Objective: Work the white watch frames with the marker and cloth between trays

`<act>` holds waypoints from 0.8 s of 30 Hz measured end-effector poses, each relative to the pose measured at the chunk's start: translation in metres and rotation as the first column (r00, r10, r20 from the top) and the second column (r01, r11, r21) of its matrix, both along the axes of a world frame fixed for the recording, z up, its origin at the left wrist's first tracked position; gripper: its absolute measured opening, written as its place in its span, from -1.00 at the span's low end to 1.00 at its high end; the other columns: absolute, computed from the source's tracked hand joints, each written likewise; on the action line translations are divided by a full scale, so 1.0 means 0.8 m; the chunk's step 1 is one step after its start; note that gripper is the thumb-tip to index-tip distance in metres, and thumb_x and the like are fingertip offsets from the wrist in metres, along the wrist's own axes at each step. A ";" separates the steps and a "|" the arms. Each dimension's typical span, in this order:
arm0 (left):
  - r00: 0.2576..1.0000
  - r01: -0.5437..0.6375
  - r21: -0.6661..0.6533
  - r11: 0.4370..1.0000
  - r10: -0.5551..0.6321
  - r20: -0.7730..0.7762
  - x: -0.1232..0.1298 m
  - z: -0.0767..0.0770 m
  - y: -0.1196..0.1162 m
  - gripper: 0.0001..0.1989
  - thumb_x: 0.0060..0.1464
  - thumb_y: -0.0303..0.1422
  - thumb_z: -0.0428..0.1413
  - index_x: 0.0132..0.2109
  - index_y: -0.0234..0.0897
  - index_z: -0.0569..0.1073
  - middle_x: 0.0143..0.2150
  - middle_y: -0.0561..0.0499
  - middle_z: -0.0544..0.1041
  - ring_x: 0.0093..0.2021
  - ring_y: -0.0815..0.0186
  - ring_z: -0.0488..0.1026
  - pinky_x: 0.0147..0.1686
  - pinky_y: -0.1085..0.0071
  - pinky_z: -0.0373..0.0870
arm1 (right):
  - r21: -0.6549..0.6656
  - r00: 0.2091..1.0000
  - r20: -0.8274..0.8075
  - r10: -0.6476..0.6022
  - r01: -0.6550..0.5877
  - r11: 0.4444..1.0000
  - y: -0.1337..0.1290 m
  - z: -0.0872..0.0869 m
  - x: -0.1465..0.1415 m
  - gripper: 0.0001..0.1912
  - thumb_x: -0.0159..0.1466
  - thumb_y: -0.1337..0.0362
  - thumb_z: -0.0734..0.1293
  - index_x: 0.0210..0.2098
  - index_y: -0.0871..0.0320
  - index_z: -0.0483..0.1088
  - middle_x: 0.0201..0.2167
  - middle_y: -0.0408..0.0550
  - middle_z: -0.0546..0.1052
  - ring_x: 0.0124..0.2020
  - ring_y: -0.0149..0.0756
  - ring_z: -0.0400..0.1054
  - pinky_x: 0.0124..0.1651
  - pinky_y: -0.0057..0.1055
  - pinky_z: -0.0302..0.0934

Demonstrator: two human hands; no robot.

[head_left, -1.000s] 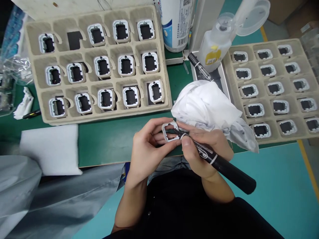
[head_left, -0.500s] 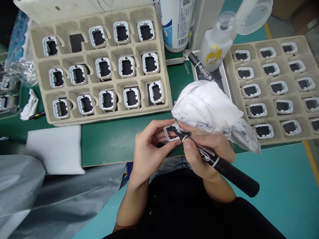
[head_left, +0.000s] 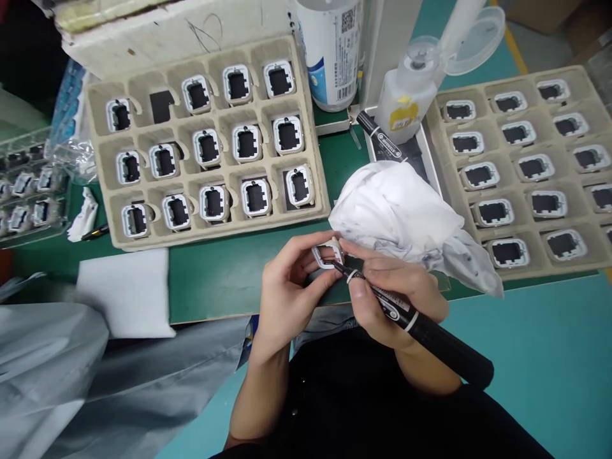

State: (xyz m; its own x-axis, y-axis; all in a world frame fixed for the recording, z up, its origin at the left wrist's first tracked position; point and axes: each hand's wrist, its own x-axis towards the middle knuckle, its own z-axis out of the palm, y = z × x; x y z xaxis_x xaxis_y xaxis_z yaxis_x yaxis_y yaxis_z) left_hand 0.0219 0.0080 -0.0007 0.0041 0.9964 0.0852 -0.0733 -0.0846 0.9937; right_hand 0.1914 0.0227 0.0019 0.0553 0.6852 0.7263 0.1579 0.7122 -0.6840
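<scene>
My left hand [head_left: 287, 290] pinches a small white rectangular frame [head_left: 326, 256] over the front edge of the green table. A black marker [head_left: 421, 325] lies in my right hand [head_left: 389, 296], its tip touching the frame's lower right side. The same hand also clutches a crumpled white cloth [head_left: 406, 217], which bulges out behind my fingers. A pulp tray [head_left: 157, 236] at the back left holds several of the same frames in its pockets; one pocket in its top row shows only black.
A second pulp tray [head_left: 549, 271] with frames lies at the right. Behind the cloth are another black marker [head_left: 382, 140], a clear squeeze bottle [head_left: 406, 95] with its cap flipped open, and a white canister [head_left: 329, 51]. A white foam pad [head_left: 124, 293] rests at front left beside grey plastic sheeting [head_left: 95, 382].
The view has shifted, so the trays sit lower and further right. The frame has tilted in my left hand, and the marker tip has slid along its lower edge.
</scene>
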 end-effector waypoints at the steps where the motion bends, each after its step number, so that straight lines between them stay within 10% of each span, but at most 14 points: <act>1: 0.999 -0.013 0.014 1.000 0.013 -0.032 0.000 -0.001 0.000 -0.52 0.30 -0.36 0.64 0.29 -0.11 0.79 0.24 -0.11 0.87 0.13 0.14 0.90 0.23 0.33 0.85 | -0.009 1.000 0.003 -0.009 0.009 1.000 -0.001 0.000 0.000 -0.65 0.37 0.56 0.48 0.01 0.01 0.52 -0.40 -0.35 0.62 -0.52 -0.35 0.59 0.19 0.01 0.89; 18: 0.937 -0.118 0.084 0.989 0.139 -0.322 0.005 -0.009 -0.012 -0.50 0.36 -0.51 0.47 0.35 0.00 0.81 0.18 0.01 0.88 0.06 0.18 0.86 0.14 0.38 0.79 | -0.140 0.982 0.149 -0.117 0.139 0.980 -0.011 0.000 0.003 -0.76 0.42 0.44 0.58 -0.10 0.00 0.52 -0.31 -0.19 0.78 0.01 0.04 0.91 -0.03 -0.32 0.86; 24: 0.929 -0.112 0.094 0.989 0.138 -0.344 0.001 -0.011 -0.012 -0.51 0.37 -0.51 0.45 0.35 -0.02 0.79 0.18 -0.02 0.88 0.04 0.17 0.85 0.09 0.36 0.78 | -0.058 0.992 0.093 -0.083 0.089 0.994 -0.006 0.002 0.001 -0.74 0.39 0.49 0.54 -0.11 0.00 0.51 -0.38 -0.28 0.72 -0.38 -0.23 0.78 0.15 -0.11 0.89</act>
State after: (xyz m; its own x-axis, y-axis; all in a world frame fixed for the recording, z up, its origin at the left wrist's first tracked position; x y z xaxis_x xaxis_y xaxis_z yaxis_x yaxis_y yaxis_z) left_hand 0.0230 -0.0017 -0.0097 -0.0775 0.9822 0.1713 0.2928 -0.1419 0.9456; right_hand 0.1921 0.0183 0.0032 0.0523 0.7244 0.6874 0.2798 0.6502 -0.7064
